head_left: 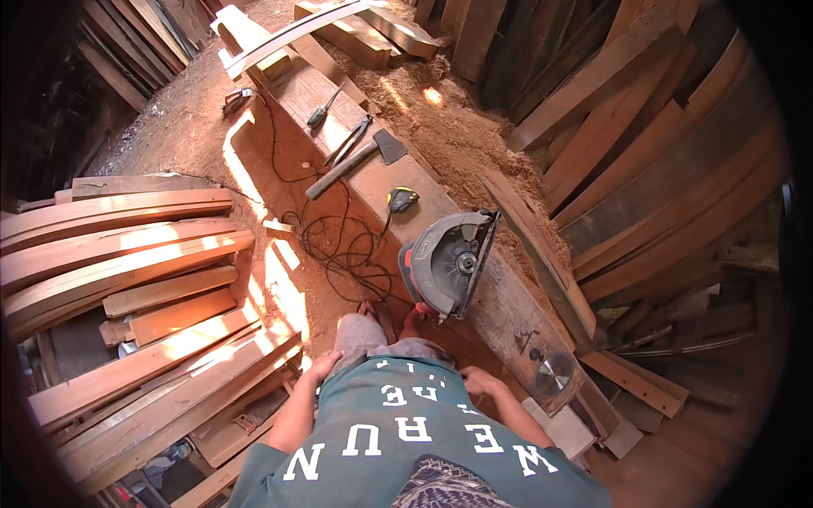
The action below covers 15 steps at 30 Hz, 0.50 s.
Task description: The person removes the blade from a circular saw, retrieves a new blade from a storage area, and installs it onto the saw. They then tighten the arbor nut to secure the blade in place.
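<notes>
A circular saw point(453, 267) rests on a worn wooden tabletop point(508, 313) near a yellow-and-black tape measure point(403, 200) and a hatchet point(360, 165), with no container discernible among them. A worker's left hand point(323, 366) and right hand point(479, 381) sit well apart beside the shorts point(360, 334), finger closure impossible to tell. The saw looks heavy and rigid, best lifted by its red-and-black side point(407, 264), away from the blade guard point(436, 241).
</notes>
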Motion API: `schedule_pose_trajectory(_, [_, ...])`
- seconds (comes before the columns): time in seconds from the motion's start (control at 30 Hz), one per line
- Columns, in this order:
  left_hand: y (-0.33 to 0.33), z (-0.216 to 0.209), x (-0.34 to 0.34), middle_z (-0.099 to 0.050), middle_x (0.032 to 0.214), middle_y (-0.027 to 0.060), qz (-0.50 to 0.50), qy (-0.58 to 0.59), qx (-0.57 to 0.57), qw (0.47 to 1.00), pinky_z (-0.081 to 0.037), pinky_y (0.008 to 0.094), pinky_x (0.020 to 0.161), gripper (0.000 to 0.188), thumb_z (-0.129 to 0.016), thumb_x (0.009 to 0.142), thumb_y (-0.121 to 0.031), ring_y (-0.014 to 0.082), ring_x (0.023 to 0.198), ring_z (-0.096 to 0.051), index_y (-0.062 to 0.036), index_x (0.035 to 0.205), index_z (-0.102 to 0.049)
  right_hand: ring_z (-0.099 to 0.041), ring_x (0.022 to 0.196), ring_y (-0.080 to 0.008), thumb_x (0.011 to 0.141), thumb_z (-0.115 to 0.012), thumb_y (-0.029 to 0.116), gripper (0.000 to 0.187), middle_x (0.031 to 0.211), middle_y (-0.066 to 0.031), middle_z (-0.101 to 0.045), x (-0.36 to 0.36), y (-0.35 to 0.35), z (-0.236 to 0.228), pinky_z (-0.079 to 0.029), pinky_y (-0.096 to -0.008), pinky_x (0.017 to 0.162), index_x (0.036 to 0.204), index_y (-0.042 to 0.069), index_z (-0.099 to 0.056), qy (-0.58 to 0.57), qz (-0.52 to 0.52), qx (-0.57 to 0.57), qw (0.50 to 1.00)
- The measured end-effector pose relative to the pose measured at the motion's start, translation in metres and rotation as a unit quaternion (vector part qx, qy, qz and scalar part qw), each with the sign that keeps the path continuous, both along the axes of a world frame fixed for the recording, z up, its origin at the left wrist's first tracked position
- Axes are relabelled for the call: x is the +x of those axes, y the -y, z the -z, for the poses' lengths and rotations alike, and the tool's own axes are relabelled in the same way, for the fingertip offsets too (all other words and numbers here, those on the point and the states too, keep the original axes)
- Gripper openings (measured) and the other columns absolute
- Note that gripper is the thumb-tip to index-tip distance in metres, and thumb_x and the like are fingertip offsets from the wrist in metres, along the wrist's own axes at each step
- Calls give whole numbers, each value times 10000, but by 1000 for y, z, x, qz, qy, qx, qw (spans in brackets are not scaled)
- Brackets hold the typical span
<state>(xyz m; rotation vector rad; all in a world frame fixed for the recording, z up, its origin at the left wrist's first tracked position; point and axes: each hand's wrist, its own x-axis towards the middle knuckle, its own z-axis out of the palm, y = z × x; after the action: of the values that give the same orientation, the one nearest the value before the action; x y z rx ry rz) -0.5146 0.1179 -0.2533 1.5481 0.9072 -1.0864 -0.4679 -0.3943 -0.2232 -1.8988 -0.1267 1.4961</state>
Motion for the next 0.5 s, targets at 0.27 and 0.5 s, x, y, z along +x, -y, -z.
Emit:
schedule_pose_trajectory(0.27, [-10,50,-105,-721,1196,131,-64,-119,-75,988,-539,404,826,491,-620,1001,-419,233,1003,-686,-66,1342,-641,-577,560,-150,981,-622,705,640,802,-48,-662,-63,-4,-15,-450,-363,499,1093,83,-718,-185,348,-48,918])
schedule_pose_trajectory(0.5, [-81,75,-138,-727,1036,68,3,-93,-70,993,-519,354,673,341,-621,1018,-349,171,826,-668,-102,1251,-650,-612,615,-158,1057,-666,241,237,763,-54,-663,-164,-37,-7,-466,-360,500,930,51,-728,-58,521,-114,844])
